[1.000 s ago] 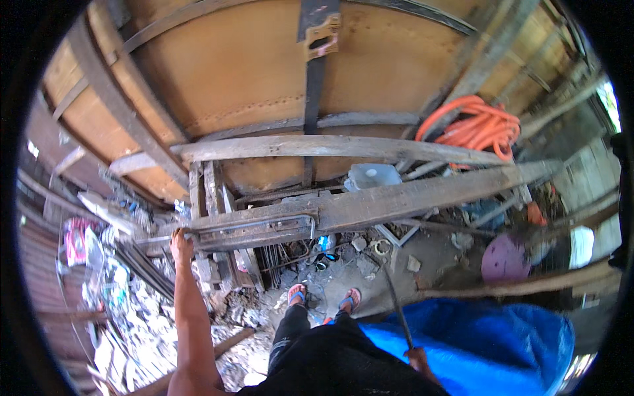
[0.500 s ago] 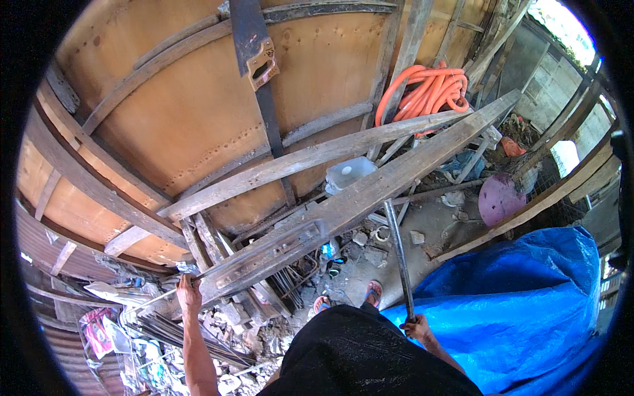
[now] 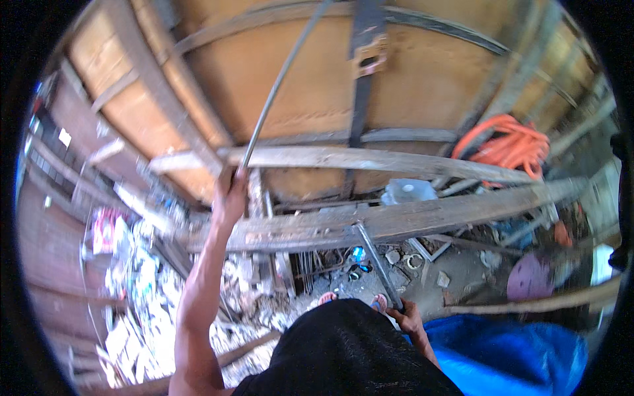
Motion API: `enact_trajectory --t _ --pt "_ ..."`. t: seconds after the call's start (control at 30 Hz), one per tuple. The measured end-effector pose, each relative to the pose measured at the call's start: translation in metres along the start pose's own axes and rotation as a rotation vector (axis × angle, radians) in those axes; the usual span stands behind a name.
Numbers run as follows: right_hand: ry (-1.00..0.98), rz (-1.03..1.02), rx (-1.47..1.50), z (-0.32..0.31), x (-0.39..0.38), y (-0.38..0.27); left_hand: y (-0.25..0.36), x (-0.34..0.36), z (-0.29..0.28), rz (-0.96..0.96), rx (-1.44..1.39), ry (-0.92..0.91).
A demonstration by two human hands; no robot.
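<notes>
My left hand (image 3: 230, 197) is closed round a long, thin metal rod (image 3: 277, 86), which slants up and rightward past the top edge of the view. My right hand (image 3: 405, 315), low at right beside my dark-clad body, grips a thicker metal bar (image 3: 375, 257). That bar's upper end is at the near side of a long, weathered wooden beam (image 3: 449, 211) lying across the space. Whether it touches the beam I cannot tell. Beyond the beam stands an orange plywood wall (image 3: 277, 79) with wooden battens and a hanging handsaw (image 3: 370, 56). The picture is slightly blurred.
A coiled orange hose (image 3: 498, 145) and translucent plastic container (image 3: 406, 191) are behind the beam. A blue tarp (image 3: 502, 350) lies at lower right, near a purple round object (image 3: 528, 277). Pale rubble (image 3: 132, 323) and scrap cover the left floor; loose timbers cross both sides.
My left hand has risen and moved right, swinging the rod up off the beam to a steep slant. The head view has shifted. My right hand still holds the bar.
</notes>
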State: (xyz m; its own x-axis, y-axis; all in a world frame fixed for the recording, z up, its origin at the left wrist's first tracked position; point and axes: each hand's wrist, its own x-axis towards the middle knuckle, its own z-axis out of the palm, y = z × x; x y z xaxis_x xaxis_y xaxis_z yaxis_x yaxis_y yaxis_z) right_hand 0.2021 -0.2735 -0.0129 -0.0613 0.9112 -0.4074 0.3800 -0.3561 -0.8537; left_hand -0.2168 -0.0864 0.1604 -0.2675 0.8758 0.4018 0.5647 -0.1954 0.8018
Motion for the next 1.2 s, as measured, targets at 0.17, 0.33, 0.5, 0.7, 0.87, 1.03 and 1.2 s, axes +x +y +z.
enact_trajectory --t 0.17,0.33,0.5,0.7,0.87,1.03,1.2 --pt "-0.122 -0.069 -0.557 -0.043 0.016 0.037 0.030 0.022 0.006 -0.171 -0.670 0.348" --pt "-0.220 -0.023 -0.637 -0.104 0.017 0.088 0.047 0.027 -0.018 -0.149 -0.881 0.622" --pt "-0.167 -0.094 -0.664 -0.150 0.021 0.097 0.044 -0.002 -0.045 -0.116 -1.012 0.661" --pt "-0.182 -0.205 -0.669 -0.161 0.041 0.075 0.026 -0.035 -0.048 -0.162 -1.053 0.825" --pt "-0.227 -0.151 -0.731 -0.150 0.044 0.072 0.016 -0.055 -0.056 -0.188 -1.051 0.925" --pt "-0.341 -0.077 -0.722 -0.145 0.042 0.072 0.007 -0.066 -0.066 -0.237 -1.038 0.968" --pt "-0.347 -0.094 -0.748 -0.145 0.050 0.073 -0.005 -0.073 -0.068 -0.250 -1.005 0.937"
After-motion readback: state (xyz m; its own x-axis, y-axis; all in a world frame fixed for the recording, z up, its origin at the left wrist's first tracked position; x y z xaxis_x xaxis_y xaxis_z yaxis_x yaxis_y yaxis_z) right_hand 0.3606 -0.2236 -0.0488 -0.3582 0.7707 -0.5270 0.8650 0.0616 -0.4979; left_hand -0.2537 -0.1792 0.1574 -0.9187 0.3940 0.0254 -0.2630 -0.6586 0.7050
